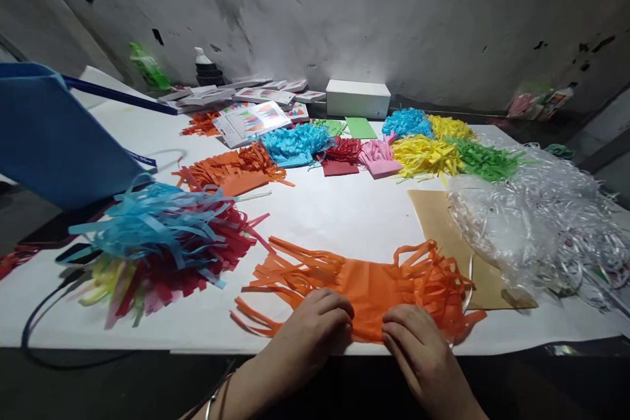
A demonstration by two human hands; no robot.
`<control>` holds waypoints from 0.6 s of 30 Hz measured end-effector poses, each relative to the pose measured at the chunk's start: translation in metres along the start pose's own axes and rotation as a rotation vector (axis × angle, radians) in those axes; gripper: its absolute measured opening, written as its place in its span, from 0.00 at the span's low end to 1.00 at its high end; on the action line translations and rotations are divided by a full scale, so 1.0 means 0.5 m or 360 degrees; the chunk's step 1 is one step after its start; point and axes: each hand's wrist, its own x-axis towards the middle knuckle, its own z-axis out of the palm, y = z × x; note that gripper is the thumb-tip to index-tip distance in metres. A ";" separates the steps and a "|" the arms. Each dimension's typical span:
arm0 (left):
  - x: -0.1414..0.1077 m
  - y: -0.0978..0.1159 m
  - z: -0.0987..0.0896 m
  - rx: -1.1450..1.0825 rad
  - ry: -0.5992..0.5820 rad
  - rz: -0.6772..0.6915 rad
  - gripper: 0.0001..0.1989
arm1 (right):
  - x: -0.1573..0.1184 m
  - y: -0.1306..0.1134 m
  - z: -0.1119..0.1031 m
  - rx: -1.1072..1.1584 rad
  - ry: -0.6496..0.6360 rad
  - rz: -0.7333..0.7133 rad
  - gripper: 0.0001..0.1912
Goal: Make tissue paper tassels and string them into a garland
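- Left hand (319, 325), bottom centre of frame: grip closed on near edge of orange tissue paper (369, 282), fingers curled, thumb hidden; bangle (211, 401) at wrist
- Right hand (419, 344), just right of it: grip pinched on same near edge, a short gap between the two hands
- Orange tissue paper, lower centre, lying on white-covered tabletop (339, 216): plain band in the middle, fringe strips spread loosely left and right
- Black cable (25, 328), lower left, looping over tabletop's near edge
- Left of orange paper: heap of light blue strips (162, 220) over deep pink-red strips (229, 230), yellow and pink ends showing below
- Right of centre: brown sheet (433, 230), partly under clear plastic (506, 230); shiny strips piled at far right
- Left edge: large blue panel (63, 138) with dark blue strap, exact object unclear
- Middle band, left to right: fringed bundles in orange (231, 170), blue (295, 144), dark red (340, 156), pink (378, 156), yellow (426, 154), green (487, 159)
- Upper centre: printed cards (253, 121) overlapping, white box (358, 100) beside them
- Upper left, by grey wall (315, 13): green bottle (149, 67), tilted
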 end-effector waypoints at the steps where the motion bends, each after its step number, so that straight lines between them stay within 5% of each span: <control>1: 0.000 0.001 0.000 -0.0003 0.0007 -0.0050 0.07 | 0.002 -0.002 0.000 -0.0031 0.0010 -0.0006 0.08; 8: 0.004 -0.006 0.012 0.0108 0.0020 -0.0230 0.12 | 0.019 -0.007 0.017 -0.0363 0.0129 -0.0099 0.12; 13: 0.031 -0.005 0.001 0.0203 -0.0064 -0.0325 0.10 | 0.045 -0.001 0.016 -0.0188 0.0064 0.0278 0.14; 18: 0.103 -0.001 -0.025 0.0570 -0.0191 -0.0685 0.09 | 0.076 0.031 0.030 -0.0510 -0.0003 0.0444 0.17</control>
